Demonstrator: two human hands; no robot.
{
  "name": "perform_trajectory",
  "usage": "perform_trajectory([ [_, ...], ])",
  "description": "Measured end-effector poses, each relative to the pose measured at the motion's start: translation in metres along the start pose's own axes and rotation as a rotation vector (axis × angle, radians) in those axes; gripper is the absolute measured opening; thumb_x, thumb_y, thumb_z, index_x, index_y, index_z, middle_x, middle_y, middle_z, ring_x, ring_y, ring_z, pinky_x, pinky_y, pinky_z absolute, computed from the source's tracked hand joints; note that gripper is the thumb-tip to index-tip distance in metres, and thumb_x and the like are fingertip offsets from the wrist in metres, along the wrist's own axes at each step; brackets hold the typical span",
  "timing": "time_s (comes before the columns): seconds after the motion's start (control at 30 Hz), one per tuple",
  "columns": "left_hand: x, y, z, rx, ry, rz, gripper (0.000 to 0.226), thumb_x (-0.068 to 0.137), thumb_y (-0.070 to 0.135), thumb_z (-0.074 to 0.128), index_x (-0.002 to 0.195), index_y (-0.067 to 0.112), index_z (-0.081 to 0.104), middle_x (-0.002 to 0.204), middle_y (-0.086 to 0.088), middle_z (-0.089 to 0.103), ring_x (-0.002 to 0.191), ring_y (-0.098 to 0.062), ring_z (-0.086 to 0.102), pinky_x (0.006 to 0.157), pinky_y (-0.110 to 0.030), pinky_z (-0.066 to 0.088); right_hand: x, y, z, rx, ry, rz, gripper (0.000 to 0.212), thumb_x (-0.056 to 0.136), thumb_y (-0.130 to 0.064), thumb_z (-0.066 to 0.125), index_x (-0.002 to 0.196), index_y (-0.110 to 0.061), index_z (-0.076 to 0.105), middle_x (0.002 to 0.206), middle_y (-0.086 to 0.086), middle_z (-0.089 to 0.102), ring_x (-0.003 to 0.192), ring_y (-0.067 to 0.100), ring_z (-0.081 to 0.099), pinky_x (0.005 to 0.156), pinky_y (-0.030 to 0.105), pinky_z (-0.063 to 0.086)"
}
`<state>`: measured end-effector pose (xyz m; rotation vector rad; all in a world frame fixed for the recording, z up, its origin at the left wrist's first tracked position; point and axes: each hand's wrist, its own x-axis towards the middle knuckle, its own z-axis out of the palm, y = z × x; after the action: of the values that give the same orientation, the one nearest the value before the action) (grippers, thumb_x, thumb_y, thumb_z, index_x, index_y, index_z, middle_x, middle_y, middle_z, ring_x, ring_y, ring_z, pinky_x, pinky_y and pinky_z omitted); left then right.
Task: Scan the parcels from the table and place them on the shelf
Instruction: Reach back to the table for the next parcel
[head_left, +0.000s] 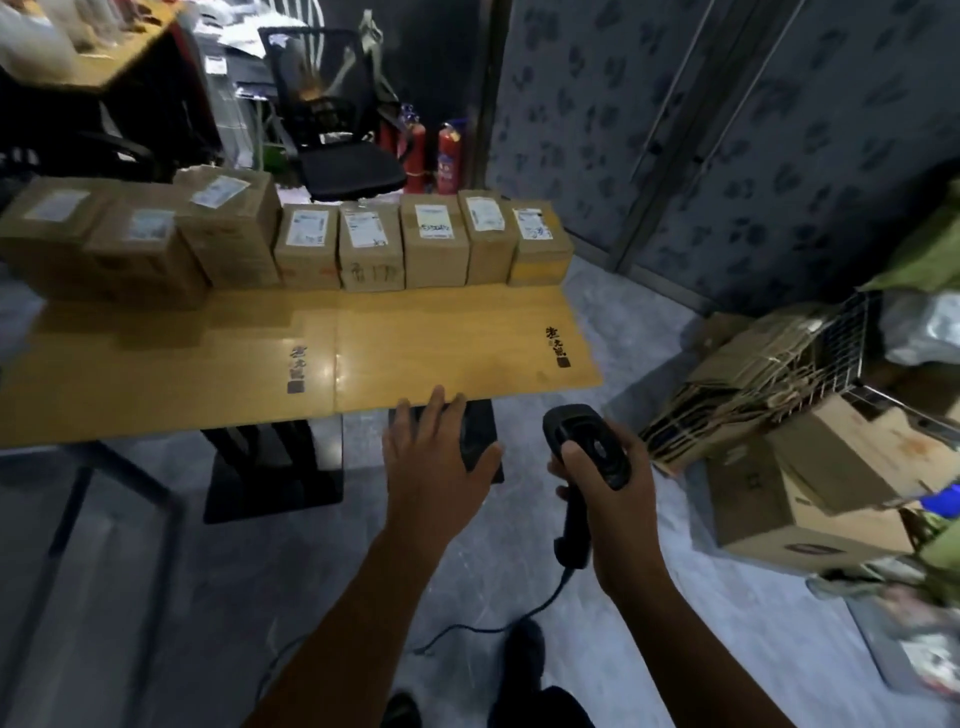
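Far left, along the far edge of the worktop (208, 364): three larger parcels (145, 249) of brown card, side by side, each with a white label on top. Print there blurred, not readable.

Next in the same row, close together: five smaller parcels (370, 260), upright, each with a white shipping label on the top face. Printed lines and barcode-like blocks present, too small to read. Dark handwriting across one label (435, 223) on the third of these, and scribbled marks on the front of the second; neither legible.

Behind the row: black office chair (337, 130), then two red fire extinguishers (447, 156) on the floor.

On the bare near part of the worktop: two black printed marks (297, 369), each a short vertical column of brush-style characters over a square seal. Characters not made out.

Centre foreground: left hand (441, 457) released, fingers straight and spread, holding nothing, fingertips over the near edge of the worktop. Contact with the edge not determinable.

Just right of it: right hand (613, 493) clenched around the grip of a black handheld scanner (587, 447), thumb on its head, held off the worktop and well apart from the parcels. Dark cable (493, 623) trailing from the handle to the floor.

Far right, on the floor: tied flattened cardboard (753, 384) leaning against a wire basket (852, 338), with stacked cardboard boxes (810, 493) below. Markings there unreadable.
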<state>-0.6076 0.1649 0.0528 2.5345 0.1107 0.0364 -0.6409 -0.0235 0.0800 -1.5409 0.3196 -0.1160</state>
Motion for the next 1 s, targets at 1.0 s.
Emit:
perform_trajectory([
  [1.0,0.364,0.17,0.168,0.004,-0.015,-0.065,0.097,0.081,0.081,0.025,0.155,0.023,0.044,0.169,-0.003,0.028,0.159,-0.033,0.012,0.126,-0.053,0.008,0.426,-0.012,-0.097,0.038,-0.018,0.158,0.056,0.081,-0.043,0.084,0.129,-0.038,0.055,0.121,0.002,0.07,0.107,0.026,0.074,0.08,0.037,0.061],
])
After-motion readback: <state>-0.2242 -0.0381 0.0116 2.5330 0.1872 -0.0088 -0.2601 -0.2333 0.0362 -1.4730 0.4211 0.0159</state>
